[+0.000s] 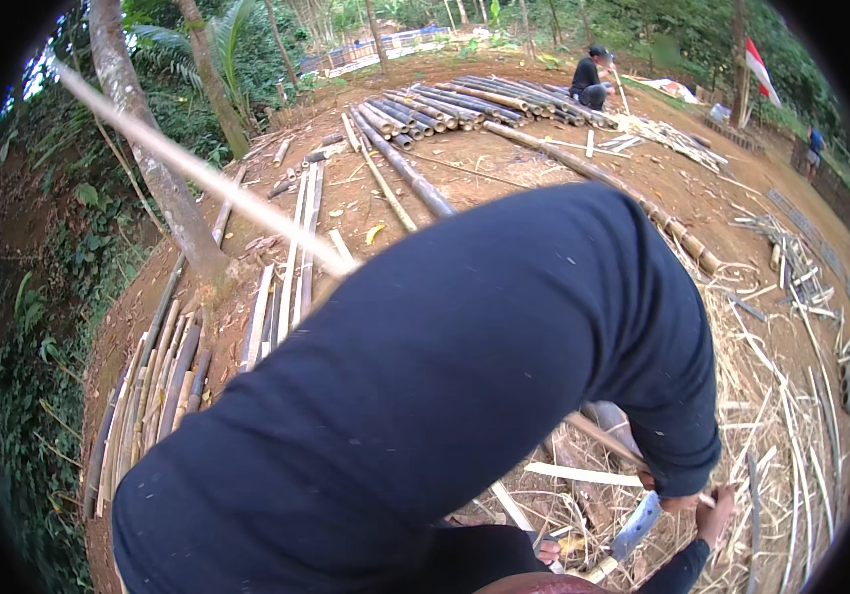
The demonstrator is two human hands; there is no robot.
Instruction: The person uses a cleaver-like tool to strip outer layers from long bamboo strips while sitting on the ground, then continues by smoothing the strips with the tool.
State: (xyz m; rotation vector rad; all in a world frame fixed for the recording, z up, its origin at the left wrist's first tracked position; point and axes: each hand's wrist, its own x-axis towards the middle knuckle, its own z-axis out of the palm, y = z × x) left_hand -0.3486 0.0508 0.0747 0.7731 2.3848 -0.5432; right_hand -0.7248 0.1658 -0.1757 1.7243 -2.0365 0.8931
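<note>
left hand and right hand are holding a bamboo strip, grips closed near its lower end, probably steadying it. the strip is slanting behind the dark sleeve.

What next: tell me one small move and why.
Perhaps shift the left hand a little up the pale strip: the right hand is close beside it near the lower end, while the long upper part sticks out past the left sleeve.
</note>
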